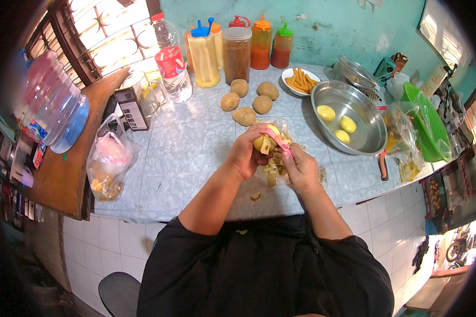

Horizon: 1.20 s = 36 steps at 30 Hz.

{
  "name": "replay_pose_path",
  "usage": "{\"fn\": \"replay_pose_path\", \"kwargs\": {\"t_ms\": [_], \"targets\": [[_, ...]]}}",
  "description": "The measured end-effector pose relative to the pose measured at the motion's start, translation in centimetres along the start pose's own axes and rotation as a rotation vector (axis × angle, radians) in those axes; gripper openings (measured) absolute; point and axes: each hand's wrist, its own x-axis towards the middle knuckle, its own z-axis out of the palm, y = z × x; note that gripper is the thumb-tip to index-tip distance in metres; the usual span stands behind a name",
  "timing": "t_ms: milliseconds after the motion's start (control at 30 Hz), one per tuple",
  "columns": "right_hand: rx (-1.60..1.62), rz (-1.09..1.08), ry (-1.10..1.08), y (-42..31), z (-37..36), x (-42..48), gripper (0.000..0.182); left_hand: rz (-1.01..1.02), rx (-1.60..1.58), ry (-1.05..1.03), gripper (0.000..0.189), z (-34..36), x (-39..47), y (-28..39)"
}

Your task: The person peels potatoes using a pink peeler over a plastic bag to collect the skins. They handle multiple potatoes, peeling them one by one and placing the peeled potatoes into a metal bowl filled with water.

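My left hand [247, 152] is closed around a partly peeled potato [258, 145]. In my right hand [302, 168] is a pink peeler [276, 136], its head against the potato, with a strip of peel hanging there. Potato peelings [273, 168] lie on a clear plastic bag below both hands. Beyond them sit several unpeeled potatoes [262, 104]. To the right, a steel bowl [319, 130] holds water and several peeled potatoes [347, 124].
Sauce bottles [260, 47], a lidded jar [237, 59] and a water bottle [173, 69] stand at the back. A plate of fries [300, 82] touches the bowl's area. Right are a knife [382, 166] and green basin [428, 126]; left, a filled plastic bag [110, 166].
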Motion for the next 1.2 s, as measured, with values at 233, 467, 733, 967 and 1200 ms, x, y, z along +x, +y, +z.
{"fn": "replay_pose_path", "kwargs": {"t_ms": [233, 467, 733, 967, 1200], "targets": [[-0.053, 0.140, 0.083, 1.9, -0.2, 0.5, 0.031, 0.000, -0.103, -0.093, 0.035, -1.0, 0.2, 0.2], [0.123, 0.176, 0.085, 2.6, -0.5, 0.5, 0.035, -0.053, -0.380, -0.090, 0.039, -1.4, 0.7, -0.2], [-0.018, -0.003, 0.021, 0.4, -0.1, 0.2, 0.030, -0.069, -0.136, -0.055, 0.040, -0.4, 0.7, -1.3], [-0.085, -0.111, 0.030, 0.2, 0.0, -0.2, 0.032, -0.126, -0.069, 0.061, 0.028, 0.1, 0.6, -1.0], [-0.215, -0.037, 0.042, 0.2, -0.3, 0.0, 0.034, -0.064, -0.054, 0.061, 0.022, -0.3, 0.8, -1.1]]}}
